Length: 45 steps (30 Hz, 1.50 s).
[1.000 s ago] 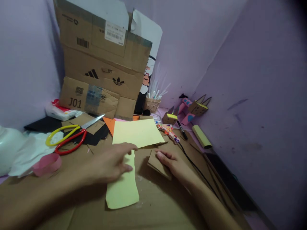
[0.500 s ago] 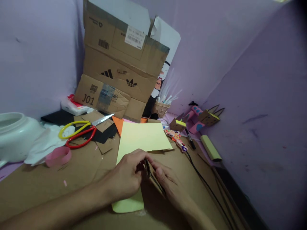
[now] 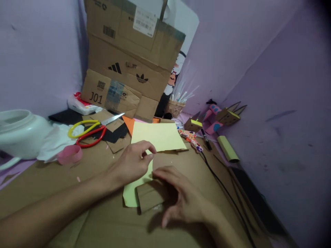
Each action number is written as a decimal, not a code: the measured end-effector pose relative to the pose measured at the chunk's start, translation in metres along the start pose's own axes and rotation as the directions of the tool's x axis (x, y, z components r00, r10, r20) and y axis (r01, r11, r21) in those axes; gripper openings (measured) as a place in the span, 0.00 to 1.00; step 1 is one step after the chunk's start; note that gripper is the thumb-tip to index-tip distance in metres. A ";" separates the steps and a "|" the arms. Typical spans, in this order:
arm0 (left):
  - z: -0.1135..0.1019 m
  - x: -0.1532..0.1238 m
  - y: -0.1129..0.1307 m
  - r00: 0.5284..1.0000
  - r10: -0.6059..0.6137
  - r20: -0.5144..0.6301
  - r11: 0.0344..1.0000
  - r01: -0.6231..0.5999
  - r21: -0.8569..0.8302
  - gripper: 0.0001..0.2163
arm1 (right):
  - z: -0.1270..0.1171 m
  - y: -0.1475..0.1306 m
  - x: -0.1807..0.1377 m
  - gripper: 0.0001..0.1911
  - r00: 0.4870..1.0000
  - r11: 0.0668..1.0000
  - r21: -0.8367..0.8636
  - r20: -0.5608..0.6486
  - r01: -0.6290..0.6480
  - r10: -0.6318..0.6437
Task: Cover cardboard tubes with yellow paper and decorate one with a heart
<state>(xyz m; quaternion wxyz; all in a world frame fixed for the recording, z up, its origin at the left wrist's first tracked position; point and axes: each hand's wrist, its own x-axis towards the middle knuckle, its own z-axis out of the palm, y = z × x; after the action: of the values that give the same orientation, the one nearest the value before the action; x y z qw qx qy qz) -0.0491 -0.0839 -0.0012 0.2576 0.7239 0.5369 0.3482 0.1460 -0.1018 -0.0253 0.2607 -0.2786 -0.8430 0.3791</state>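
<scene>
My right hand [image 3: 183, 198] is open, with fingers and thumb spread over the right side of a small folded cardboard piece [image 3: 151, 196]. Whether the fingertips touch the piece I cannot tell. This cardboard lies low in front of me, overlapping the lower end of a pale yellow paper sheet [image 3: 157, 136]. My left hand [image 3: 136, 162] hovers over the left part of the sheet, its fingers curled loosely. A small gap shows between its thumb and index finger, with nothing visible in it.
Scissors [image 3: 90, 132] with yellow and red handles lie left, behind a pink paper ring [image 3: 69, 155]. A white pot [image 3: 20, 134] stands far left. A patterned glue gun [image 3: 191, 139] trails a black cord on the right. A cardboard box [image 3: 129, 69] leans behind.
The cardboard piece, earlier held tilted between both hands, now lies down under my right hand. My left hand has let go and moved up and left. The view has shifted slightly.
</scene>
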 end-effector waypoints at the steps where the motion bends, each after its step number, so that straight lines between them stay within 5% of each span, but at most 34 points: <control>1: -0.003 0.001 -0.001 1.000 -0.023 -0.012 1.000 0.023 0.005 0.04 | -0.001 -0.002 -0.001 0.43 0.998 0.997 -0.076 0.058 0.007 -0.003; 4: -0.008 0.002 -0.001 0.999 -0.046 -0.025 0.999 0.046 -0.003 0.05 | -0.002 -0.006 -0.003 0.37 0.993 0.976 -0.215 0.113 -0.020 0.045; 8: -0.012 0.002 0.004 0.998 -0.034 -0.050 0.999 0.034 -0.002 0.04 | -0.002 -0.002 -0.004 0.32 0.993 0.978 -0.197 0.083 -0.069 0.087; 11: -0.015 0.000 0.007 0.993 -0.039 -0.107 0.996 0.030 -0.082 0.04 | -0.003 0.004 -0.004 0.29 0.989 0.994 0.009 -0.106 -0.107 0.108; 16: -0.016 -0.009 0.012 0.983 -0.012 -0.185 0.971 -0.032 -0.235 0.04 | -0.010 0.009 0.003 0.22 0.872 0.930 0.338 -0.399 -0.146 0.282; 21: -0.013 -0.014 0.017 0.968 0.083 0.237 0.989 -0.050 -0.140 0.09 | -0.008 0.010 0.005 0.19 0.844 0.965 0.246 -0.496 -0.087 0.202; 25: 0.000 -0.014 0.016 0.877 -0.022 0.481 0.939 0.183 -0.292 0.09 | 0.000 0.012 0.003 0.22 0.869 0.990 0.128 -0.481 -0.055 0.111; 29: 0.008 -0.013 0.010 0.948 -0.123 0.293 0.896 0.232 -0.377 0.15 | 0.003 0.011 0.003 0.27 0.851 0.987 0.145 -0.509 -0.065 0.130; 32: 0.006 -0.009 0.008 0.978 -0.171 0.118 0.803 0.208 -0.558 0.13 | -0.001 0.008 0.005 0.27 0.736 0.928 0.362 -0.603 -0.093 0.309; 34: 0.005 -0.007 0.009 0.953 -0.261 0.151 0.660 0.291 -0.693 0.11 | -0.004 0.006 0.006 0.19 0.676 0.840 0.533 -0.584 -0.096 0.448; 37: 0.009 -0.005 0.010 0.899 -0.358 0.250 0.508 0.413 -0.756 0.14 | -0.004 0.001 0.007 0.16 0.693 0.704 0.702 -0.456 -0.104 0.558; 42: 0.027 -0.010 0.010 0.875 -0.398 0.276 0.557 0.470 -0.685 0.17 | 0.006 -0.005 0.011 0.17 0.769 0.617 0.774 -0.304 -0.146 0.563; 45: 0.032 -0.013 0.013 0.881 -0.389 0.269 0.611 0.466 -0.641 0.16 | 0.010 -0.005 0.014 0.16 0.741 0.619 0.771 -0.325 -0.153 0.588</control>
<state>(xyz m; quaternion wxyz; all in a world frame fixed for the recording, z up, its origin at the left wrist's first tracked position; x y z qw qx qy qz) -0.0192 -0.1003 -0.0148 0.6102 0.4428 0.5112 0.4126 0.1283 -0.1007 -0.0242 0.4875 -0.4307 -0.4399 0.6192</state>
